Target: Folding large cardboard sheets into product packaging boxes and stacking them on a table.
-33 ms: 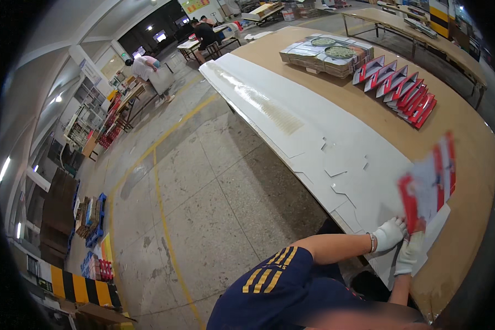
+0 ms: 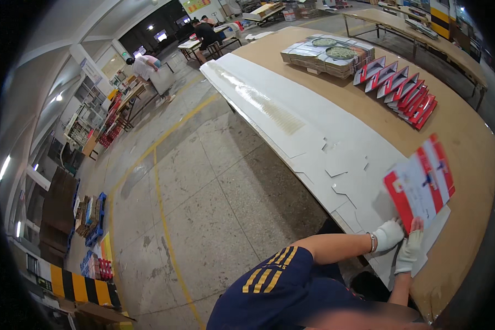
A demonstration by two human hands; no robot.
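Note:
A red-and-white printed cardboard sheet (image 2: 423, 184) stands tilted above the table's near right end, gripped at its lower edge. My left hand (image 2: 389, 235), in a white glove with bare fingertips, is closed at the sheet's lower left corner. Right beside it, my gloved right hand (image 2: 409, 252) holds the same edge, with its fingers against the printed face. Both hands rest close to the white sheeting (image 2: 363, 190) on the table. Farther back stands a row of folded red-and-white cardboard pieces (image 2: 397, 91), zigzagged against one another. The fingers behind the sheet are hidden.
A tied bundle of flat printed cartons (image 2: 327, 65) lies on the brown tabletop (image 2: 451, 110). The white sheeting bears a shiny, wet-looking strip (image 2: 258, 102). Another long table (image 2: 423, 41) stands at the far right. Two people (image 2: 204, 38) (image 2: 144, 66) are farther off to the left.
The cardboard sheet has swung left and turned its printed face more into view; its blur has lessened. Both hands stay at almost the same spot.

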